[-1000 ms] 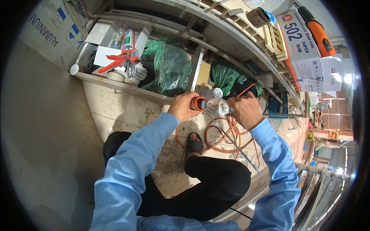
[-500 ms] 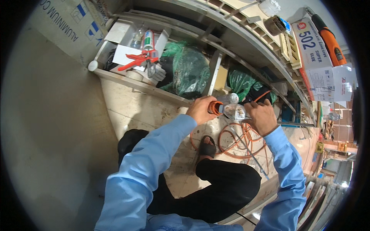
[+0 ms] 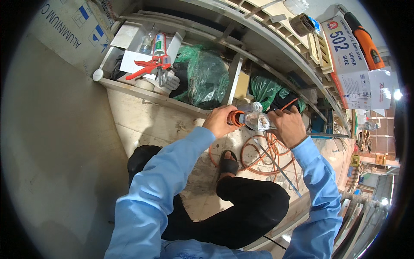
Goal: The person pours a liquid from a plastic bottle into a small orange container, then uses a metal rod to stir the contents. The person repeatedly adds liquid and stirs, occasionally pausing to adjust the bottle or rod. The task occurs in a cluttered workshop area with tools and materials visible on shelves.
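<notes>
My left hand (image 3: 219, 122) is closed around a small orange-rimmed container (image 3: 235, 118), its open mouth tipped toward the right. In my right hand (image 3: 290, 127) is a clear plastic scoop-like piece (image 3: 259, 122) with whitish residue in it. Its narrow end meets the container's mouth; whether it reaches inside I cannot tell. Just beyond the two hands lies a clear bottle with a white cap (image 3: 257, 106). My fingertips are partly hidden behind what they hold.
A low shelf frame (image 3: 155, 98) ahead holds a red caulking gun (image 3: 148, 66) and green plastic bags (image 3: 209, 80). An orange hose (image 3: 248, 166) lies coiled on the floor. At upper right are a glue box (image 3: 351, 64) and an orange-handled tool (image 3: 371, 54). A large grey panel (image 3: 56, 142) stands left.
The clear plastic piece has come closer to the container's mouth and now meets its rim. The whole view has shifted slightly. Both hands keep their hold.
</notes>
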`<state>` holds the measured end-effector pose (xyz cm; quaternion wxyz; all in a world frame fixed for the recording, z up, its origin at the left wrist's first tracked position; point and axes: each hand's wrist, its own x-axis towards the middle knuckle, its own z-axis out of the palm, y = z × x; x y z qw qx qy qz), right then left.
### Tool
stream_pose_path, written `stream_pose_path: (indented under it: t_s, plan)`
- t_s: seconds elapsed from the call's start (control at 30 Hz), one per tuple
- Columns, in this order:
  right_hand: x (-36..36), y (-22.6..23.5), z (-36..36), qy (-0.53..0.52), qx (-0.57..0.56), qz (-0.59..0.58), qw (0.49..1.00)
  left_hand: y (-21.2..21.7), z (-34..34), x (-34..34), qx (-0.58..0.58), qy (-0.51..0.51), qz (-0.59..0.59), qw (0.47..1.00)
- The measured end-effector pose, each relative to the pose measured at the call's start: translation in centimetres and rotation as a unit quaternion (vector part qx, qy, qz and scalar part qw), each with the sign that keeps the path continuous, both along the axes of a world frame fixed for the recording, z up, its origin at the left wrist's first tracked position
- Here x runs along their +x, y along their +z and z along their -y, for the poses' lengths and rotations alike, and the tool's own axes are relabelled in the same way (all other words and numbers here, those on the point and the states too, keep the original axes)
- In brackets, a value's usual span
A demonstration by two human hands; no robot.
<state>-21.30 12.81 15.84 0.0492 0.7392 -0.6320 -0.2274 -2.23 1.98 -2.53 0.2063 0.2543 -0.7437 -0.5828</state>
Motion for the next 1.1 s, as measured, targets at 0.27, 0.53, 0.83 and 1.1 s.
stream_pose_path:
  t_s: [0.27,0.53,0.83,1.1]
  plan:
    - [-0.47,0.00,0.04,0.003,0.005,-0.003,1.000,0.18,0.02,0.22,-0.003,0.003,0.012,1.000]
    - [-0.40,0.27,0.07,-0.019,0.039,0.006,0.999,0.04,0.12,0.09,-0.005,-0.004,0.012,1.000]
    - [-0.35,-0.15,-0.05,-0.009,0.005,0.013,1.000,-0.04,0.13,0.08,-0.001,-0.003,0.000,1.000]
    - [-0.01,0.27,0.27,-0.034,0.042,0.014,0.998,-0.02,-0.02,0.01,0.014,-0.014,0.012,1.000]
